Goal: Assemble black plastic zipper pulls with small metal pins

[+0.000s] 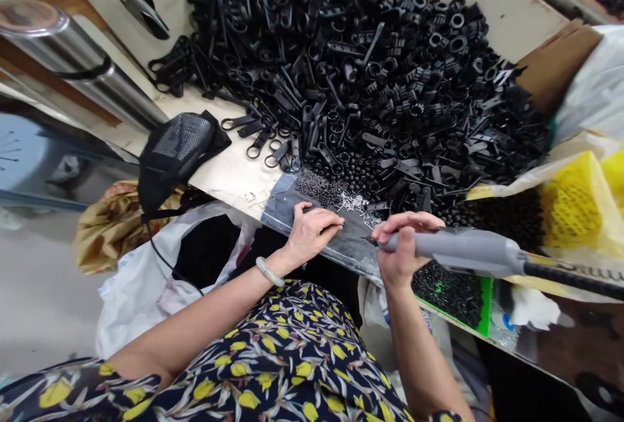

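My right hand [400, 250] is wrapped round a grey electric screwdriver [463, 250], its thin bit pointing left toward my other hand. A black cord leads off from its far end. My left hand [314, 230] rests low over the dark denim-like cloth [283, 199] at the table's front edge, thumb and forefinger pinched together. Something tiny may be at those fingertips; it is too small to name. Just beyond the fingers lie silvery screws [355, 203] in a loose heap. Small black beads or balls [355, 171] are piled behind them.
A large heap of black plastic parts [312, 64] covers the back of the table. At the left are a black mesh pouch [180, 149] and a steel flask [82, 51]. A green tray [486, 308] of small black pieces and a yellow bag [578, 201] lie to the right.
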The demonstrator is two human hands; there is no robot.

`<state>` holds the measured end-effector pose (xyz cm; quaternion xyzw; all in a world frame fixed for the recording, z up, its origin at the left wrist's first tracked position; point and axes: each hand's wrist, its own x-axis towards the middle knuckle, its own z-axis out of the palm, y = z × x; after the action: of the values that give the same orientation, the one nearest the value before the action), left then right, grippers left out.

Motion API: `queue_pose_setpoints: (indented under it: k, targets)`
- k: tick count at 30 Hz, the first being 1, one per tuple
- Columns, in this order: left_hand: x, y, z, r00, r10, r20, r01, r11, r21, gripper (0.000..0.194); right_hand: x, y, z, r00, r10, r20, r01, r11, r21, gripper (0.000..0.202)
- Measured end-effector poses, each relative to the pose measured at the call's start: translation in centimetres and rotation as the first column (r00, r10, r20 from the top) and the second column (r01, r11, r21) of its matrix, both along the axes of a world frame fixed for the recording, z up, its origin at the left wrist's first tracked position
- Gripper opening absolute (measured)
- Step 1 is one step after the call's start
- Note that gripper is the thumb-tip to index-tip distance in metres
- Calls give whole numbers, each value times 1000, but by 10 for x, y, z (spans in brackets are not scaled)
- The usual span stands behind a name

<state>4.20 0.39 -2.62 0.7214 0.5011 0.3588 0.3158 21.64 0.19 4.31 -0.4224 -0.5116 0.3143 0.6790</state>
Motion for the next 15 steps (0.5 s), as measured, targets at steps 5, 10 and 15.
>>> queue_pose_setpoints:
  k: [5,10,15]
  targets:
    - [0,0,7,1000,-9,16,9,999,-52,7,-30,24,-10,998,56,-27,-54,997,56,23]
    - [0,0,9,1000,-6,19,7,997,-74,7,-35,27,-18,998,67,1,-67,997,43,26]
    - [1,0,7,1000,-10,8,11,998,-70,8,-34,25,-20,993,49,107,-45,998,-41,31]
